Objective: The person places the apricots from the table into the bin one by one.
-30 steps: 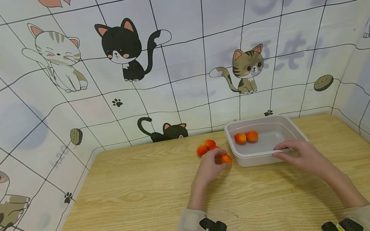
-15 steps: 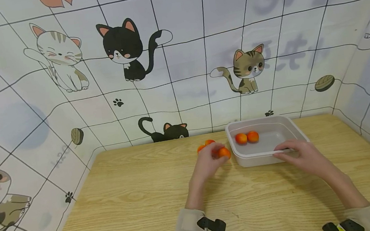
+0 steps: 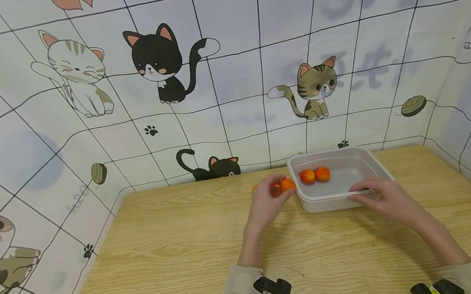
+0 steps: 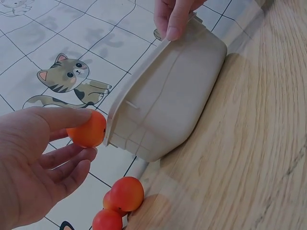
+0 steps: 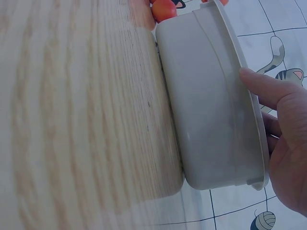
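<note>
My left hand (image 3: 265,201) pinches a small orange-red fruit (image 4: 90,129) between thumb and fingers, lifted off the table right at the left rim of a pale plastic container (image 3: 328,203). Two similar fruits (image 3: 315,175) lie side by side inside the container at its left. My right hand (image 3: 385,197) grips the front rim, thumb outside and fingers over the inside, as the right wrist view also shows. Below the left hand, several loose fruits (image 4: 120,201) sit on the table against the wall; in the head view that hand mostly hides them.
The wooden table (image 3: 166,263) ends at a wall covering (image 3: 234,68) printed with cartoon cats, close behind the container. Black wrist cameras (image 3: 272,288) are strapped over the beige sleeves.
My left hand has raised the fruit from the table beside the container and moved it up and back to the rim. The right hand keeps its hold on the front rim.
</note>
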### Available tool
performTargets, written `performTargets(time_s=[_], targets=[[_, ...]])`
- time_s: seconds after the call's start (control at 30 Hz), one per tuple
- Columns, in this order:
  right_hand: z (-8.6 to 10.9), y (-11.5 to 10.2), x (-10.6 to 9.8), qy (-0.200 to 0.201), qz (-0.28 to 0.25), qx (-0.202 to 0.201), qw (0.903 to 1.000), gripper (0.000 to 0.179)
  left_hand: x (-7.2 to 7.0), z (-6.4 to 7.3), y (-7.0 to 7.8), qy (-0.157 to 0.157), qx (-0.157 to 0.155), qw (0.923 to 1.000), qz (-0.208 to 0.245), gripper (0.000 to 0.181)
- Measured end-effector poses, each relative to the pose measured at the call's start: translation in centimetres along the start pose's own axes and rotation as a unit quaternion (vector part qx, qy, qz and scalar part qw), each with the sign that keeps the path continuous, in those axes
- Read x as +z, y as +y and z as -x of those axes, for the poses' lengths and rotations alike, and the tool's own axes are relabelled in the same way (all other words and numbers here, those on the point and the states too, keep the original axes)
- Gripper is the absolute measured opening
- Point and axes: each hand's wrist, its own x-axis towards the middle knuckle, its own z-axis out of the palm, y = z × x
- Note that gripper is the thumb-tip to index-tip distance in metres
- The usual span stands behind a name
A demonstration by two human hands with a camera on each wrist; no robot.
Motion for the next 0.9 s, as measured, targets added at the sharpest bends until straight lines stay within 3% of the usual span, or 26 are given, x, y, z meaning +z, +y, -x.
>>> performTargets(time_s=[0.17, 0.47, 0.9], targets=[[0.0, 0.0, 0.0, 0.001, -0.001, -0.004, 1.0000, 0.015, 0.2, -0.1, 0.4, 0.010, 0.006, 0.9999, 0.010, 0.036], [0.0, -0.1, 0.0, 0.002, -0.002, -0.010, 1.0000, 0.015, 0.9, -0.3, 1.5, 0.024, 0.046, 0.9986, 0.012, 0.038], [-0.1, -0.2, 0.1, 0.001, -0.003, -0.012, 0.9999, 0.015, 2.4, -0.1, 2.4, 0.020, 0.045, 0.9988, -0.007, 0.037]])
